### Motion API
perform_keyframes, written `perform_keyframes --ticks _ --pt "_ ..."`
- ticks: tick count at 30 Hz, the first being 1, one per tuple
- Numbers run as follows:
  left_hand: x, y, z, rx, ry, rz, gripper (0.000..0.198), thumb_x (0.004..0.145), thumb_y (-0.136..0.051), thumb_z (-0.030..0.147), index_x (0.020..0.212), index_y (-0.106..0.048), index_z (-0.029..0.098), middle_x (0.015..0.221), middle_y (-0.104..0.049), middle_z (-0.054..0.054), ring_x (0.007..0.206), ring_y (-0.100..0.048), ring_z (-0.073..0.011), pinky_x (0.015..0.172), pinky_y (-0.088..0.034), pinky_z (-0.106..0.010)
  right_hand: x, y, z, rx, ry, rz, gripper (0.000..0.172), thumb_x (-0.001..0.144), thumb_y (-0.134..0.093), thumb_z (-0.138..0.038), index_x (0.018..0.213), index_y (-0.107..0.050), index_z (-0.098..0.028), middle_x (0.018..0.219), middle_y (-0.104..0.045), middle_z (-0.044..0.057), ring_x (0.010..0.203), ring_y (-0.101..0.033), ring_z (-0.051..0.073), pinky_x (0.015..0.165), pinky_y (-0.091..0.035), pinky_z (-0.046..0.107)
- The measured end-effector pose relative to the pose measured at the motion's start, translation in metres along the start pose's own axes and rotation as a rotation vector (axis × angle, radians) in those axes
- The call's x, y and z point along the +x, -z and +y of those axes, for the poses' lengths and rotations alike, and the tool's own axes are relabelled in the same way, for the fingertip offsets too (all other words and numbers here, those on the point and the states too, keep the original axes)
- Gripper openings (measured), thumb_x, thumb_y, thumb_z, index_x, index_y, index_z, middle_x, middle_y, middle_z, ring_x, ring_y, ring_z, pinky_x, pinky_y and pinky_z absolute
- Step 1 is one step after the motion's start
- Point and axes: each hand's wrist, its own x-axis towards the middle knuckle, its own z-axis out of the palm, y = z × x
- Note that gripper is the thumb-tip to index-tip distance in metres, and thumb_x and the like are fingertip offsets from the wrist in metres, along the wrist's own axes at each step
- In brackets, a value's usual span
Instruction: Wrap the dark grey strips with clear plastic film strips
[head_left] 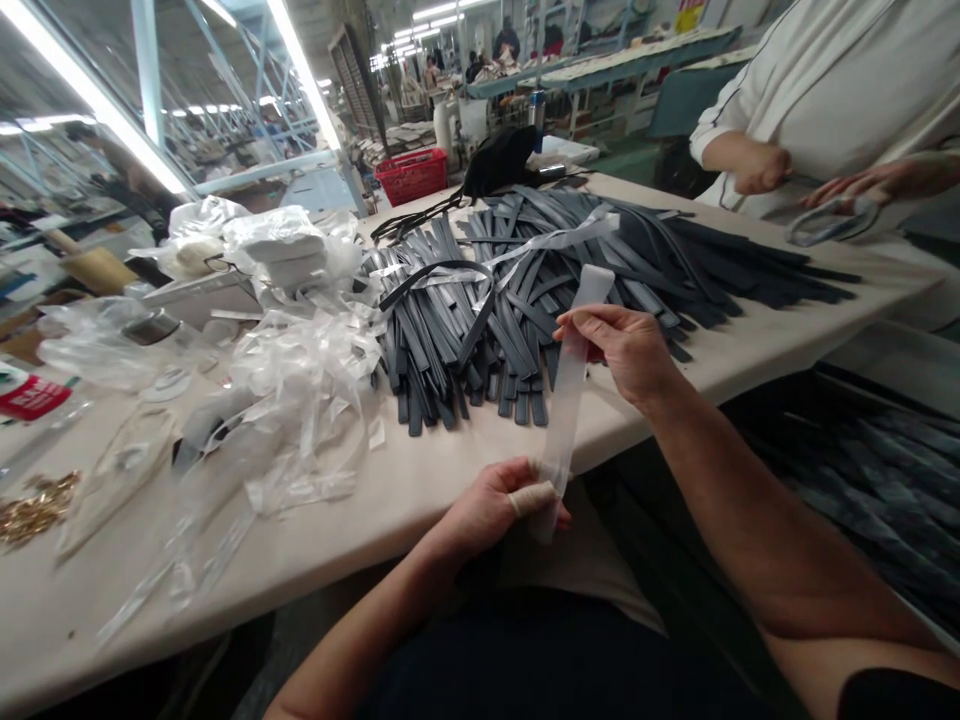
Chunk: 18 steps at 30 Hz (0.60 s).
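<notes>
Both of my hands hold one long, narrow clear plastic sleeve (571,375) upright in front of the table edge. My left hand (491,505), with a bandaged fingertip, pinches its lower end near my lap. My right hand (626,350) is closed around its upper part, and the sleeve's top sticks out above the fingers. Just behind the sleeve lies a big heap of dark grey straps (525,290) spread over the white table (420,490).
A pile of crumpled clear plastic sleeves (300,400) covers the table's left half, with small gold metal parts (34,510) at the far left. Another person in white (825,90) works at the table's far right. A red basket (411,175) stands at the back.
</notes>
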Motion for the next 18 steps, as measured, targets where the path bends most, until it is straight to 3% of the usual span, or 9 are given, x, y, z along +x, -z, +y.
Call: perform_keyframes --ticks 4,9,14,18 --pt "-0.002 0.0 0.005 0.019 0.131 -0.058 0.052 0.065 -0.083 0.045 0.103 -0.071 0.012 0.071 -0.07 -0.005 0.06 -0.063 -0.0141 0.063 -0.049 -0.026 -0.002 -0.006 0.003 -0.027 0.004 -0.048 0.033 0.072 -0.076 -0.05 0.081 -0.075 -0.018 0.075 -0.074 0.004 0.059 -0.062 0.014 0.051 -0.048 0.022" --pt "-0.007 0.003 0.005 0.12 0.165 -0.181 0.042 0.065 -0.083 0.043 0.093 -0.076 0.013 0.072 -0.069 -0.003 0.062 -0.059 -0.0118 0.067 -0.047 -0.024 -0.005 -0.011 0.013 -0.099 -0.039 -0.109 0.038 0.072 -0.074 -0.054 0.084 -0.075 -0.018 0.077 -0.075 0.004 0.063 -0.063 0.015 0.055 -0.047 0.024" --pt "-0.019 0.003 -0.005 0.231 0.251 -0.159 0.034 0.065 -0.082 0.047 0.08 -0.078 0.016 0.068 -0.067 -0.001 0.058 -0.054 -0.0114 0.058 -0.041 -0.023 -0.008 -0.012 0.025 -0.177 -0.041 -0.181 0.038 0.075 -0.068 -0.054 0.085 -0.074 -0.017 0.077 -0.075 0.007 0.063 -0.063 0.017 0.053 -0.045 0.025" --pt "-0.033 0.006 -0.007 0.215 0.172 -0.136 0.037 0.06 -0.085 0.049 0.078 -0.078 0.017 0.07 -0.069 -0.002 0.063 -0.057 -0.0146 0.065 -0.044 -0.025 -0.007 -0.011 0.039 -0.266 -0.07 -0.306 0.04 0.076 -0.065 -0.054 0.084 -0.074 -0.015 0.075 -0.075 0.009 0.061 -0.064 0.019 0.05 -0.046 0.026"
